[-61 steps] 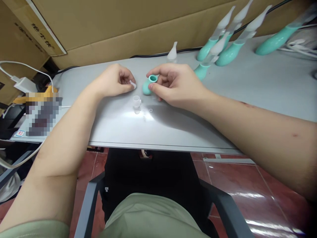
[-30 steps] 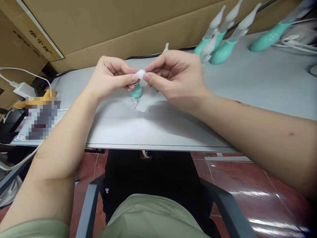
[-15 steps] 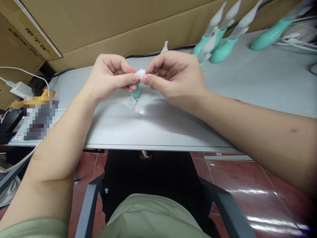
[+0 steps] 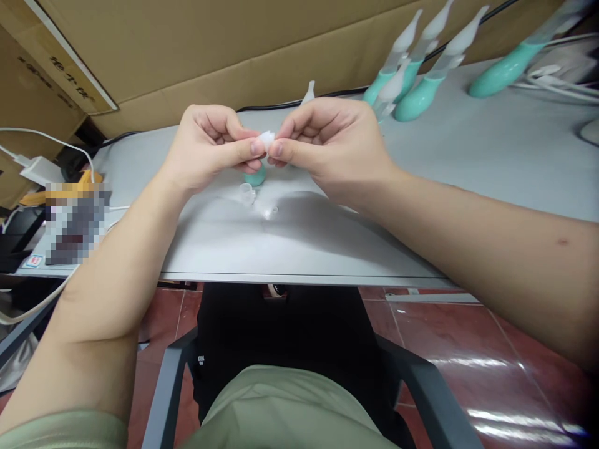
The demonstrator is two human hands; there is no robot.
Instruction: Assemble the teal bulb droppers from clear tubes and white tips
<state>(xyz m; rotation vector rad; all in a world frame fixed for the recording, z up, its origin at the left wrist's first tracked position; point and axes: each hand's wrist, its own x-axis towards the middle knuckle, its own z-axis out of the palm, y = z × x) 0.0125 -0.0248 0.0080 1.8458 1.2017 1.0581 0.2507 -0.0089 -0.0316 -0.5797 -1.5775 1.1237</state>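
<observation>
Between the fingertips of both hands is a small white plastic piece (image 4: 267, 138), partly covered by the fingers. My left hand (image 4: 210, 146) pinches it from the left, thumb against forefinger. From the other side my right hand (image 4: 332, 140) pinches it the same way. Under the left fingers a teal rubber bulb (image 4: 255, 177) shows in part on the table. In front of it lies a clear plastic cup-like part (image 4: 246, 193), and a tiny clear ring (image 4: 275, 210) lies nearby. A white tapered tip (image 4: 308, 93) sticks up behind my right hand.
Several teal bulb aspirators with white tips (image 4: 423, 93) stand at the back right, by a cardboard wall (image 4: 234, 50). Another teal bulb (image 4: 508, 70) lies near coiled white cables (image 4: 561, 84). On the left are a white charger (image 4: 41, 169) and a blurred-out dark device (image 4: 77, 227).
Both hands keep their pinch on the white piece with barely any movement. The whole view has shifted very slightly.
</observation>
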